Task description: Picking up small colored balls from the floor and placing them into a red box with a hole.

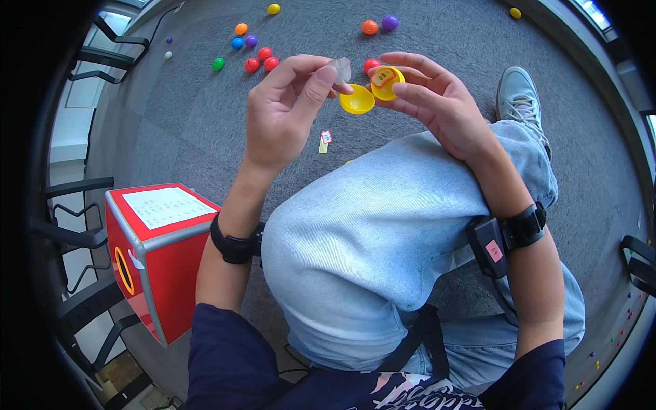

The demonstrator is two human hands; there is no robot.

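In front of my raised knee, a yellow plastic capsule ball is spread apart into two halves. Between the thumb and fingers of my right hand [447, 102] is one yellow half [388, 91], with a small red-edged paper label [383, 76] in it. The other yellow half [357, 101] shows its hollow inside and meets the first at the edge; a fingertip of my left hand [279, 113] touches its rim. My left thumb and index finger pinch a small whitish, see-through slip [342, 70]. Whether the halves are hinged, I cannot tell.
On the grey carpet [437, 41] lie several coloured balls, among them a red ball [265, 53] and a purple ball [390, 22]. A small paper tag [324, 141] lies below my hands. At left stands a red box [178, 273] with silver edges, near black chair legs [82, 239].
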